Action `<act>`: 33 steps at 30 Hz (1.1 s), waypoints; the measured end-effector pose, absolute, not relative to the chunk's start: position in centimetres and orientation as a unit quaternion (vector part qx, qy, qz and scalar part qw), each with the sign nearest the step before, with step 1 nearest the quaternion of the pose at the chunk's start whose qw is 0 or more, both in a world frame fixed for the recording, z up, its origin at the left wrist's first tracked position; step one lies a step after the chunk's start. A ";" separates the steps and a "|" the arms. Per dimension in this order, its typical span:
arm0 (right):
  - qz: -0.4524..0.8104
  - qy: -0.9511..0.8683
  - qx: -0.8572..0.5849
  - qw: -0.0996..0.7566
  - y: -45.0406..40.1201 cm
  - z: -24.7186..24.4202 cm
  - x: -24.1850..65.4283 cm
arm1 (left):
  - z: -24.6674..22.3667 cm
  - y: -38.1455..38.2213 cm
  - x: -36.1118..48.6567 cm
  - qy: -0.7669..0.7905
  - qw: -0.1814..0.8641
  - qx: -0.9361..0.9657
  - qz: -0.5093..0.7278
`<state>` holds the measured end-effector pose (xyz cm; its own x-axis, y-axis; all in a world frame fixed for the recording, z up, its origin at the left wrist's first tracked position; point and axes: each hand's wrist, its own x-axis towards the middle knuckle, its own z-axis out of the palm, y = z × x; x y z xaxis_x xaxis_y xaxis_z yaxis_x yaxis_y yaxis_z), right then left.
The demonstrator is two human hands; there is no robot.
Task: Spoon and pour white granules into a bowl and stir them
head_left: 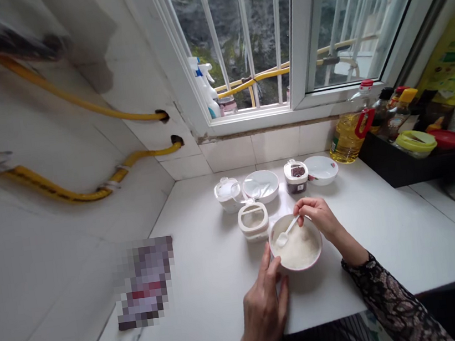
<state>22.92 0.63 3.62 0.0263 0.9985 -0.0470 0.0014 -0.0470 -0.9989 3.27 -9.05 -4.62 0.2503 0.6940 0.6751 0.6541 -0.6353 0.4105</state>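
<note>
Thumb and fingers of my right hand (316,216) are closed on the handle of a small white plastic spoon (282,239). The spoon's head rests on off-white powder or fine grain in a white bowl (321,243). My left hand (264,302) steadies this bowl, its fingers against the bowl's lower left side. Just behind and left of the bowl stands an open-lidded clear container (254,229) with a pale rim. Behind it are another white lidded container (228,195), a white bowl (261,186), a jar of dark red contents (296,177) and a second white bowl (323,170).
An oil bottle (348,132) with a red handle stands at the back right, beside a black rack (386,163) of bottles and jars. A blurred-out packet (146,284) lies on the left of the white counter (210,290). Yellow hoses (88,194) run along the left wall.
</note>
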 end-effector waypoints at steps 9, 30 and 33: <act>0.518 -0.452 -0.512 0.515 0.8 4.0 22.9 | -4.6 -9.0 3.3 0.429 0.031 0.793 0.431; 0.062 -0.754 -0.374 0.537 -0.3 4.8 22.0 | -4.4 -9.1 3.2 0.432 0.019 0.796 0.422; 0.066 -0.744 -0.408 0.526 -0.5 4.7 23.0 | -4.4 -9.0 3.2 0.432 0.020 0.794 0.427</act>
